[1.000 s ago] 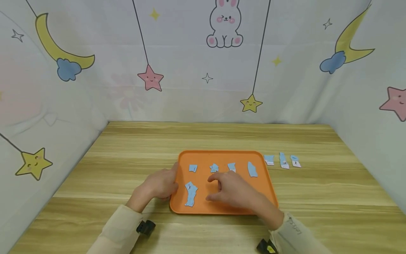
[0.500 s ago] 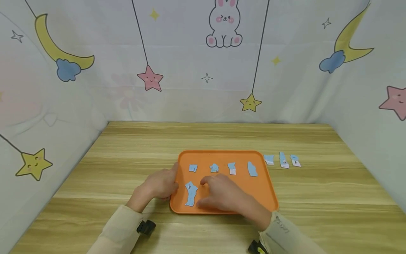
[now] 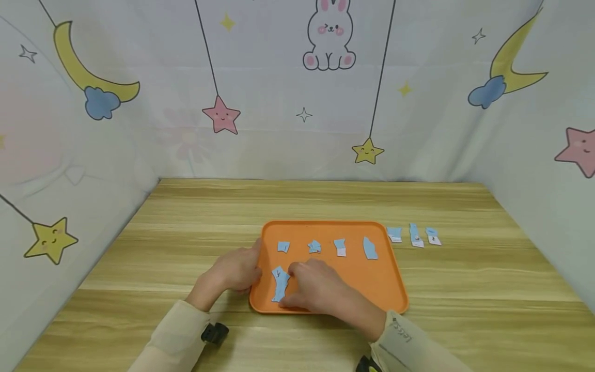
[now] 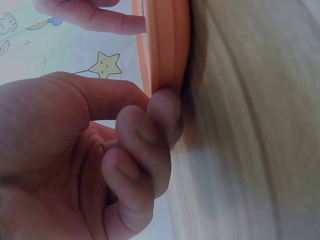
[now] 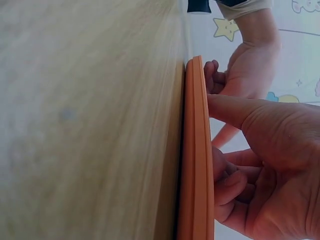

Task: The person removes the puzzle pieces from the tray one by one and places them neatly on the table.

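Observation:
An orange tray (image 3: 344, 274) lies on the wooden table, several light-blue, irregular paper pieces on it. My left hand (image 3: 236, 269) pinches its left rim, with the thumb on the rim and fingers curled below in the left wrist view. My right hand (image 3: 318, 287) is over the tray's front left part. Its thumb and index finger are apart, right at the long blue paper piece (image 3: 280, 285) with a dark mark on top. The thumb is by that piece's lower end, the index finger by its upper right edge. In the right wrist view the piece is hidden behind the tray's rim.
In the tray's back row lie a small square piece (image 3: 283, 247), a jagged piece (image 3: 314, 246), a blue-and-white piece (image 3: 340, 247) and a long curved piece (image 3: 370, 248). More pieces, such as a narrow strip (image 3: 416, 235), lie on the table right of the tray.
My right hand has moved left across the tray to the long blue paper piece, uncovering the blue-and-white piece in the back row. My left hand has stayed on the rim.

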`<state>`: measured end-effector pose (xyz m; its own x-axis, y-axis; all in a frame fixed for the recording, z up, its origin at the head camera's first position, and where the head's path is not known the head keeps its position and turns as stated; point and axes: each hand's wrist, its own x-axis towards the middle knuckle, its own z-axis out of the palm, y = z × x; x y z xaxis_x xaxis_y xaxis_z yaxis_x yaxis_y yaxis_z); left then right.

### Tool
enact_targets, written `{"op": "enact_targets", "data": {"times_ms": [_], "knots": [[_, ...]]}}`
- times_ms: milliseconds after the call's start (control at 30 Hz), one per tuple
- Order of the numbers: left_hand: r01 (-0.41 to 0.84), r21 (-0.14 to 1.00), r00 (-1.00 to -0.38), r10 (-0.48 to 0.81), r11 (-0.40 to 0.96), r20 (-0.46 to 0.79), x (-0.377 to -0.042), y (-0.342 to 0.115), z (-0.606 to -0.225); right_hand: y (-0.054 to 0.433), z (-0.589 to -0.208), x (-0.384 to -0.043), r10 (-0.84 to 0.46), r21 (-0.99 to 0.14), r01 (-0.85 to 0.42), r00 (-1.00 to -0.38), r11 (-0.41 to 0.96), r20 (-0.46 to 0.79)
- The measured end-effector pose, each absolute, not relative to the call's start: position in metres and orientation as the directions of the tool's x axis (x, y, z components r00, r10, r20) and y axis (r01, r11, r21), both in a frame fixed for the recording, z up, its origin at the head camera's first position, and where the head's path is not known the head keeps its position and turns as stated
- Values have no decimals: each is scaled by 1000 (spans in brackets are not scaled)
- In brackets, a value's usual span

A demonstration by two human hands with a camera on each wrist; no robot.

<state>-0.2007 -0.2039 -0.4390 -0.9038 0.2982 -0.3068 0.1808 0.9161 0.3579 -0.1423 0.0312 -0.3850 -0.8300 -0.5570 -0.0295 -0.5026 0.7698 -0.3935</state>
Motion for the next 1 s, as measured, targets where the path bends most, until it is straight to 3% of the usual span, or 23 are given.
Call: {"op": "enact_targets", "data": {"times_ms": [233, 567, 800, 1000], "knots": [[178, 359, -900, 299, 916, -316, -203, -205, -441, 31, -385, -143, -557, -402, -501, -830, 766, -26], [154, 414, -901, 299, 897, -313, -168, -183, -383, 35, -386, -146, -563, -411, -494, -825, 766, -57], [201, 396, -894, 333, 896, -301, -176, -191, -400, 50, -385, -149, -544, -445, -472, -838, 761, -42], [151, 396, -903, 289, 906, -318, -160, -178, -371, 68, -384, -153, -524, -444, -463, -852, 767, -15]]}}
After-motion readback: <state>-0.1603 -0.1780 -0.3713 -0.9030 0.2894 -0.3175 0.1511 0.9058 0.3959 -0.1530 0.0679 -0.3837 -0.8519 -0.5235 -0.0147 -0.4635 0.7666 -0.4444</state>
